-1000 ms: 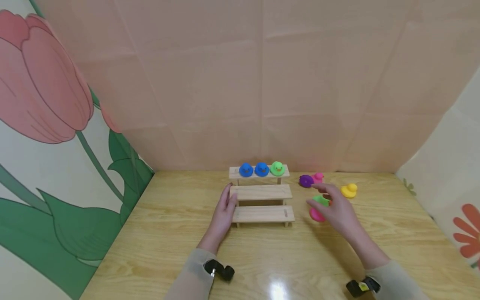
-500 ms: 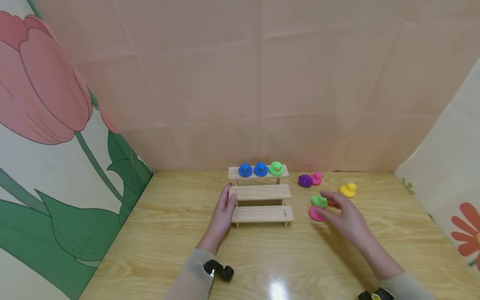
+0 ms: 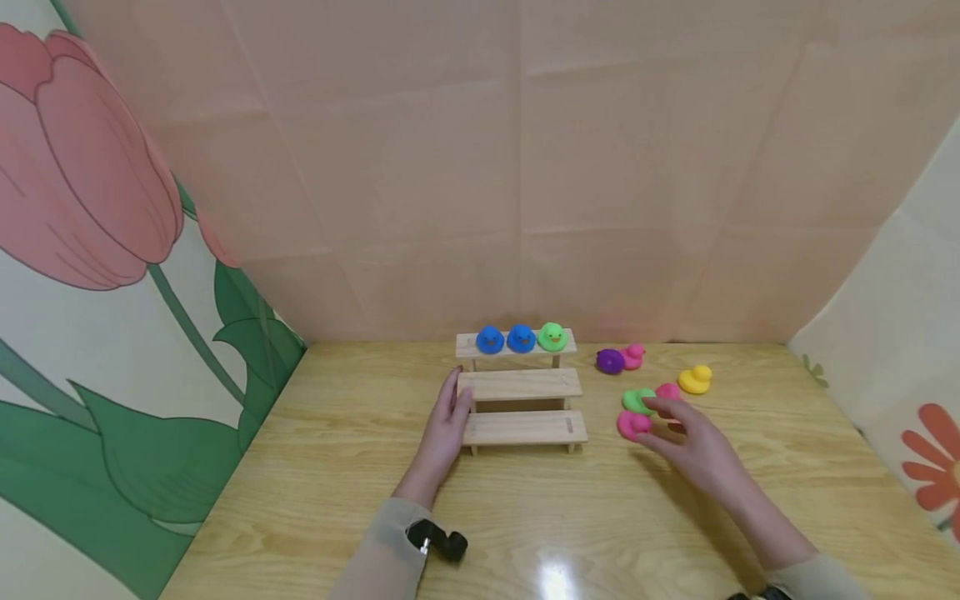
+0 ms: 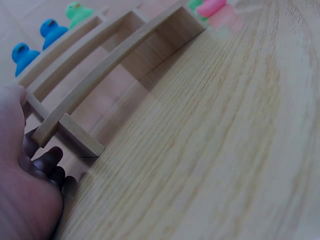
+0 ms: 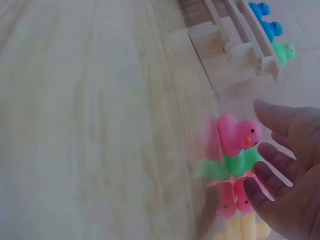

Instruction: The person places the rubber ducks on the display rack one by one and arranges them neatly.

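Observation:
A three-step wooden display rack (image 3: 519, 384) stands mid-table. My left hand (image 3: 444, 425) grips its left end, thumb by the middle step and fingers curled at the side in the left wrist view. Two blue rubber ducks (image 3: 491, 340) and a green duck (image 3: 552, 337) sit in a row on the top step. To the right of the rack, my right hand (image 3: 701, 450) hovers with parted, slightly bent fingers beside a pink rubber duck (image 5: 232, 135), a green rubber duck (image 5: 242, 162) and another pink duck (image 3: 669, 391), which it partly hides. Nothing is held in it.
Behind that group, a purple duck (image 3: 610, 361) lies against a pink duck (image 3: 634, 356). A yellow duck (image 3: 695, 380) stands farther right. A pinkish cloth backdrop (image 3: 517, 167) closes off the table's far edge, and a tulip-printed panel (image 3: 135, 333) flanks the left side.
My right hand has drawn back rightward and toward me, uncovering the pink and green ducks beneath it. The left hand has kept its hold on the rack.

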`<state>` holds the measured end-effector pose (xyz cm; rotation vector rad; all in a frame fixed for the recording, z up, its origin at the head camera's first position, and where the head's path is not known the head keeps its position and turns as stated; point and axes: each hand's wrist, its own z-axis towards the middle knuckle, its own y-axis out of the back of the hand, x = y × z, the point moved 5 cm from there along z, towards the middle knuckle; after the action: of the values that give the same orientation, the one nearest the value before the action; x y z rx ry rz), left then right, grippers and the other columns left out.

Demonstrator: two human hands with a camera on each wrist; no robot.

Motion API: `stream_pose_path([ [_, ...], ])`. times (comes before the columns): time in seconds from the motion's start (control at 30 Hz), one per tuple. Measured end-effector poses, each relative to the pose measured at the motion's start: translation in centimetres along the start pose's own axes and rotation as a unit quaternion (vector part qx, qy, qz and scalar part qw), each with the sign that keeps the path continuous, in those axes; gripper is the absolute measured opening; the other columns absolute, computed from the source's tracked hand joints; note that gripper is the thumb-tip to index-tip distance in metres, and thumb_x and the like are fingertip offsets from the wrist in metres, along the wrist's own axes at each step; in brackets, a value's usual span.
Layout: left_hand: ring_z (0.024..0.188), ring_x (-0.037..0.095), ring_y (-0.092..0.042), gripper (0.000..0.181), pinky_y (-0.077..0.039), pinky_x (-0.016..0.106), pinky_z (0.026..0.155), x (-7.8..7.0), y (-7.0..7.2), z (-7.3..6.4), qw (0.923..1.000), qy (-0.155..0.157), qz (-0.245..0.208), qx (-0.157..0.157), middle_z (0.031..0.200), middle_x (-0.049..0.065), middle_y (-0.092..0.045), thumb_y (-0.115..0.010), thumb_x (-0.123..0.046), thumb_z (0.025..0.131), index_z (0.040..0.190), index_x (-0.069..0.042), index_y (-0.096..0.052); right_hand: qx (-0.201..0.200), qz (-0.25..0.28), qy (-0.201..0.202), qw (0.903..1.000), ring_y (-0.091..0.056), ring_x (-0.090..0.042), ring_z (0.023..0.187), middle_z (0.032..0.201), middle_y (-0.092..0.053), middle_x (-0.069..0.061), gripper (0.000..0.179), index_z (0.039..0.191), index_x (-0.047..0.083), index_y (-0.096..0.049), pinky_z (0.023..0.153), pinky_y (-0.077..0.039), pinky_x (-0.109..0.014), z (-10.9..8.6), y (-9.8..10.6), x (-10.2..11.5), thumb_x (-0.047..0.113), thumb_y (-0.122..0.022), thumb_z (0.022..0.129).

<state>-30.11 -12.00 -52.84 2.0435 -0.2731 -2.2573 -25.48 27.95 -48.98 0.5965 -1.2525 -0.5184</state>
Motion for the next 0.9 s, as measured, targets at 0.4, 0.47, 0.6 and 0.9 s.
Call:
stream_pose_path([
  [0.4,0.167,0.025,-0.021,0.068,-0.024,0.052,0.134,0.1,0.0,0.0,1.0,-0.003,-0.004,0.001,0.182,-0.005,-0.023,-0.046,-0.063,0.114,0.175,-0.041,-0.025,0.014,0.014,0.024,0.9995,-0.073,-0.045,0.122,0.147,-0.065,-0.027,0.067,0.153,0.002,-0.062,0.105,-0.059,-0.035,0.2,-0.5,-1.1,0.025,-0.09,0.097],
  [0.47,0.167,0.024,-0.021,0.068,-0.024,0.051,0.134,0.1,0.0,0.0,1.0,-0.003,-0.004,0.001,0.182,-0.005,-0.022,-0.046,-0.063,0.115,0.175,-0.041,-0.025,0.015,0.014,0.03,0.9994,-0.073,-0.043,0.121,0.146,-0.066,-0.026,0.066,0.152,0.002,-0.062,0.103,-0.055,-0.022,0.2,-0.6,-1.3,0.024,-0.09,0.096],
  [0.6,0.166,0.024,-0.021,0.068,-0.024,0.05,0.134,0.2,0.0,0.0,1.0,-0.001,-0.002,0.001,0.182,-0.005,-0.022,-0.046,-0.063,0.115,0.175,-0.042,-0.025,0.013,0.006,0.041,0.999,-0.073,-0.041,0.121,0.143,-0.069,-0.023,0.064,0.15,0.001,-0.064,0.101,-0.049,-0.012,0.4,-0.9,-1.3,0.021,-0.091,0.095],
  [0.9,0.166,0.027,-0.022,0.068,-0.025,0.051,0.134,0.1,0.1,0.0,1.0,0.005,0.001,-0.002,0.182,-0.003,-0.022,-0.046,-0.065,0.114,0.175,-0.044,-0.025,0.044,-0.011,0.007,0.9989,-0.058,-0.052,0.137,0.151,-0.061,-0.028,0.069,0.152,0.003,-0.062,0.115,-0.044,-0.07,0.5,-1.1,-1.7,0.025,-0.092,0.095],
])
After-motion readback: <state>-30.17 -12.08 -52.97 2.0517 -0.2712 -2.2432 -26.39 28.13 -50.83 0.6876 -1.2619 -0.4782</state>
